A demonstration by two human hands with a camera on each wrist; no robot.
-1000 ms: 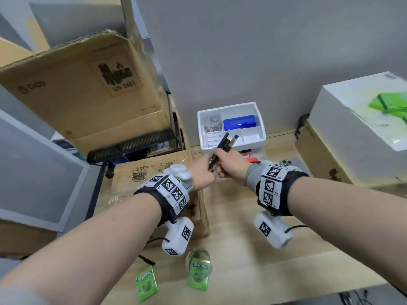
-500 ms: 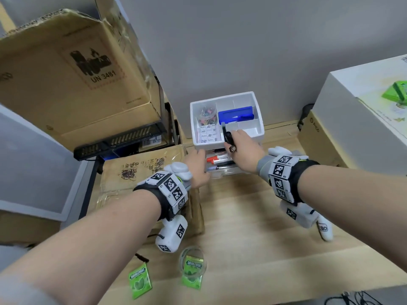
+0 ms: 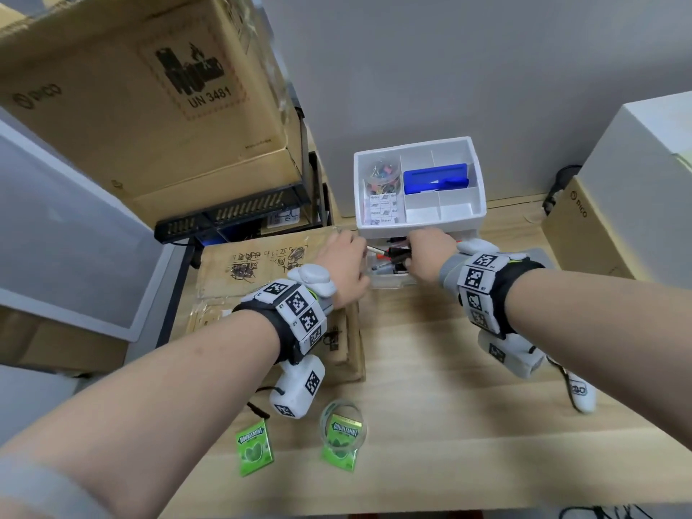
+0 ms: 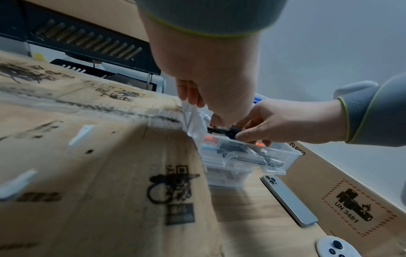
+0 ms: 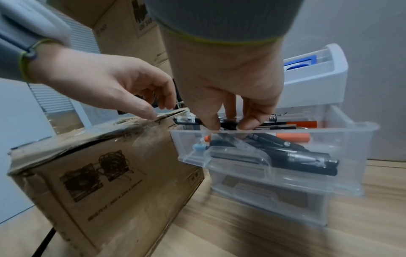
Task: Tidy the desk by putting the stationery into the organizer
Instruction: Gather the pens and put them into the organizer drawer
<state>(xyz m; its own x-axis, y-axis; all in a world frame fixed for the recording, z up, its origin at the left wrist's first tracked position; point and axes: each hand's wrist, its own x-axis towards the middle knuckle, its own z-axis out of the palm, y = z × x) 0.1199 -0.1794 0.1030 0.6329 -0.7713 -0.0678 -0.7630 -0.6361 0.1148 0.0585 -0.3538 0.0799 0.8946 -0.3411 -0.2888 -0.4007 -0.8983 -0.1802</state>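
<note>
The black pens [image 5: 228, 125] are lying crosswise over the pulled-out clear drawer [image 5: 342, 139], their long axis running left to right along the drawer's length, level with its front rim. They are sitting directly under the right hand [image 5: 228, 76], which is reaching straight down from above; its thumb and fingers are curling round the barrels near their middle and pinching them. In the head view the same bundle [image 3: 393, 252] is showing between the two hands, just in front of the white organizer [image 3: 475, 219] and below its top tray.

Since the pens are already lining up with the drawer's long side, the coming move looks like a plain lowering and letting go, not a turn. The drawer is already holding other pens and orange markers [image 5: 294, 137], lying the same way, so the bundle will probably be settling on top of them.

The left hand [image 5: 105, 81] is hovering at the left end of the drawer, fingers loosely bent and holding nothing that I can make out, fingertips touching or nearly touching the top edge of the worn cardboard box [image 5: 105, 175] standing just beside the drawer. It is the farther hand from the grip point, though near the pens' left tips.

Near the person, two green gum packs [image 3: 255, 448] are lying on the wooden desk [image 3: 449, 425], well apart from the organizer.
</note>
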